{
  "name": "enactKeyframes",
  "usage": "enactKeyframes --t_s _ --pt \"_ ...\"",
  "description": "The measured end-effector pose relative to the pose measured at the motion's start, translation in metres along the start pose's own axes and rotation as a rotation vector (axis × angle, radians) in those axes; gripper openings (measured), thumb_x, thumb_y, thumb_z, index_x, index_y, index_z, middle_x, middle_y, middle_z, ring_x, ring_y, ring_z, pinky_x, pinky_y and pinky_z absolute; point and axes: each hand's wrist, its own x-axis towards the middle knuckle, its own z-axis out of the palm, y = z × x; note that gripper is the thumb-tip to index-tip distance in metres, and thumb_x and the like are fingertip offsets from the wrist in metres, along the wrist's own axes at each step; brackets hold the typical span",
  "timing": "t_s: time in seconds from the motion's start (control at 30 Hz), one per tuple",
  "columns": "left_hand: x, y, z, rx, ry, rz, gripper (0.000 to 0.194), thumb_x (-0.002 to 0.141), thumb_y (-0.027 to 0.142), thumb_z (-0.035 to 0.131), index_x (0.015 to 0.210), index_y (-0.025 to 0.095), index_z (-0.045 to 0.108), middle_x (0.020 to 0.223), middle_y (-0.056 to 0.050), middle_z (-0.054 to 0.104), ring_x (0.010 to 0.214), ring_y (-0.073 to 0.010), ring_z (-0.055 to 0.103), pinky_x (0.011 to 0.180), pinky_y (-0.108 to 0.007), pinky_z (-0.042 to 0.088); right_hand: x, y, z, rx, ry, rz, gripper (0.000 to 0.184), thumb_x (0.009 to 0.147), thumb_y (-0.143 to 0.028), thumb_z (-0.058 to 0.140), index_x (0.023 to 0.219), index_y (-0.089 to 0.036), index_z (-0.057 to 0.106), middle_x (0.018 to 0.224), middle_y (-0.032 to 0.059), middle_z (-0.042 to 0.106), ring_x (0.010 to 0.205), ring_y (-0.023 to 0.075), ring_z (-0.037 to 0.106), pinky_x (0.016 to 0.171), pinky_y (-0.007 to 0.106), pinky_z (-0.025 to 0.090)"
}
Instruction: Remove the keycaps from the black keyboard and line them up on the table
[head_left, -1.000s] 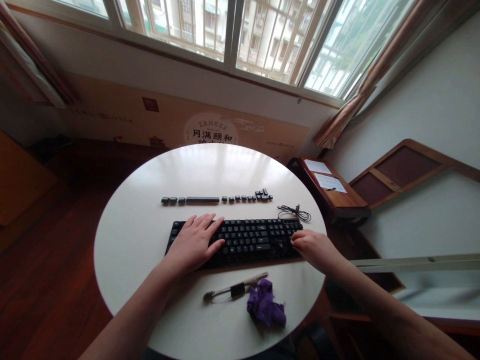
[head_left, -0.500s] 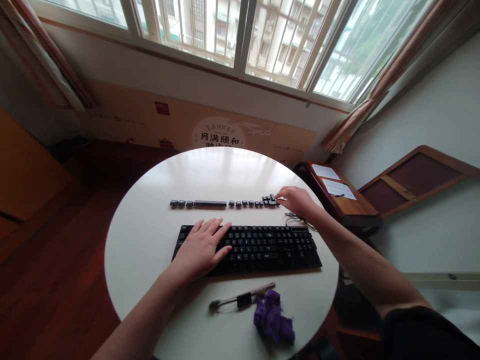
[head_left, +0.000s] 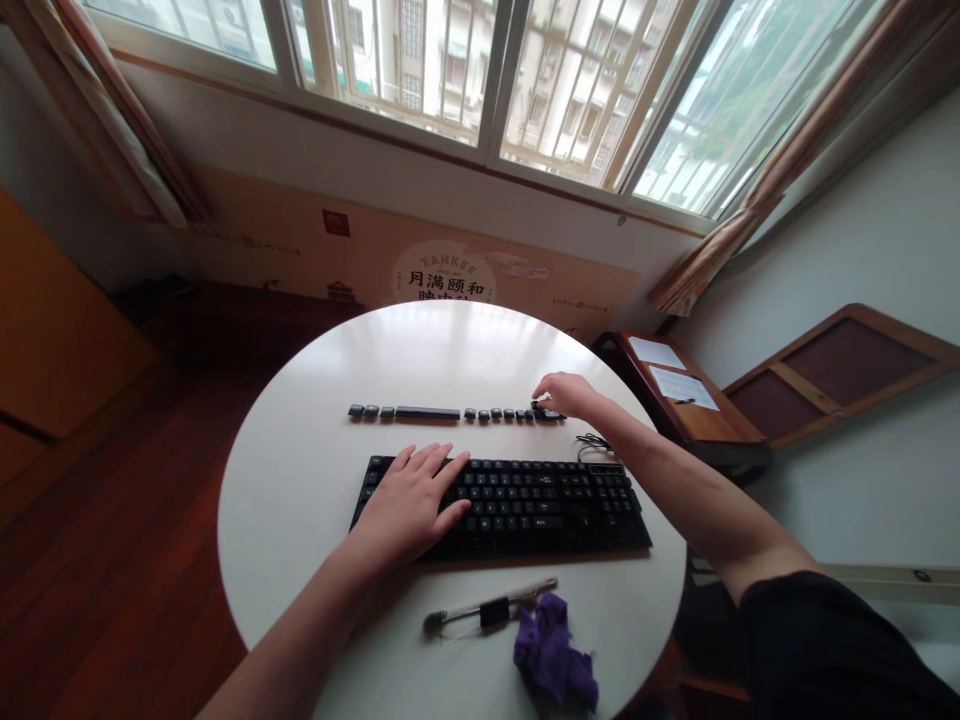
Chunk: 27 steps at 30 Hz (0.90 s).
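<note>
Black keycaps (head_left: 551, 415) now meet the right hand (head_left: 567, 393), grip unclear; left hand (head_left: 409, 503) stays spread.

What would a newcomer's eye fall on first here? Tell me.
The black keyboard stands out first, dark across the middle of the white round table, with the left hand on it. Next comes the crumpled purple cloth on the table's near side, then the line of loose black keycaps beyond the keyboard, the right hand at its right end.
</note>
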Motion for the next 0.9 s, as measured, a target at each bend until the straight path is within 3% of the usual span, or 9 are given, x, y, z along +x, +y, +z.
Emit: enactKeyframes --t_s 0.13,0.27,0.37,0.47,0.53,0.67,0.77,0.9 --pt "0.001 -0.001 0.003 0.001 -0.003 0.001 0.061 0.095 0.058 0.042 0.147 0.026 0.044 0.149 -0.009 0.047 0.138 -0.0287 0.04 0.117 -0.047 0.02 0.006 -0.006 -0.003 0.008 -0.001 -0.018 0.019 0.082 -0.022 0.07 0.098 -0.025 0.079 0.107 0.0029 0.074 0.098 0.0211 0.066 0.077 0.024 0.048" --pt "0.001 -0.003 0.006 -0.002 0.02 0.007 0.062 0.095 0.06 0.04 0.147 0.027 0.044 0.149 -0.008 0.048 0.138 -0.0289 0.04 0.117 -0.047 0.019 -0.007 -0.012 -0.022 0.044 0.069 -0.029 0.018 0.088 -0.023 0.065 0.1 -0.024 0.078 0.109 0.0034 0.073 0.098 0.0206 0.065 0.08 0.026 0.048" --pt "0.002 -0.003 0.006 -0.002 0.016 0.01 0.061 0.095 0.06 0.04 0.147 0.027 0.043 0.149 -0.008 0.048 0.138 -0.029 0.04 0.117 -0.047 0.019 -0.044 -0.008 -0.039 0.086 0.133 -0.037 0.021 0.091 -0.024 0.062 0.106 -0.024 0.076 0.112 0.0042 0.071 0.096 0.0193 0.066 0.083 0.028 0.049" --pt "0.003 -0.003 0.005 0.006 0.0 0.003 0.061 0.095 0.059 0.041 0.147 0.027 0.044 0.149 -0.008 0.047 0.138 -0.0293 0.04 0.117 -0.047 0.021 -0.104 0.003 -0.042 0.241 0.144 -0.115 0.018 0.089 -0.023 0.064 0.101 -0.023 0.077 0.102 0.0041 0.073 0.087 0.0171 0.068 0.084 0.027 0.051" --pt "0.003 -0.003 0.005 0.012 -0.003 0.001 0.062 0.094 0.059 0.042 0.147 0.027 0.043 0.149 -0.008 0.047 0.138 -0.0295 0.04 0.117 -0.048 0.021 -0.147 0.011 -0.034 0.324 0.085 -0.135 0.017 0.088 -0.023 0.064 0.099 -0.023 0.077 0.099 0.0038 0.074 0.086 0.0173 0.069 0.083 0.027 0.053" --pt "0.004 -0.003 0.007 0.02 0.005 0.0 0.062 0.094 0.059 0.041 0.148 0.027 0.043 0.149 -0.008 0.048 0.137 -0.0296 0.041 0.117 -0.048 0.021 -0.214 0.014 -0.001 0.386 0.084 -0.015 0.017 0.087 -0.021 0.065 0.098 -0.023 0.077 0.099 0.0049 0.074 0.09 0.0194 0.071 0.084 0.029 0.056" --pt "0.005 -0.002 0.007 0.034 -0.005 -0.006 0.062 0.094 0.059 0.042 0.147 0.027 0.043 0.149 -0.009 0.047 0.137 -0.0296 0.043 0.116 -0.047 0.022 -0.239 0.007 0.022 0.403 0.112 0.006 0.017 0.087 -0.02 0.065 0.099 -0.022 0.077 0.102 0.0065 0.074 0.092 0.0203 0.071 0.086 0.03 0.056" --pt "0.006 -0.001 0.005 0.046 -0.005 -0.012 0.062 0.094 0.058 0.041 0.147 0.027 0.044 0.15 -0.008 0.047 0.137 -0.0295 0.043 0.117 -0.047 0.022 -0.248 -0.004 0.036 0.347 0.177 0.033 0.019 0.088 -0.017 0.062 0.1 -0.022 0.076 0.103 0.0067 0.073 0.09 0.0197 0.071 0.083 0.029 0.057"
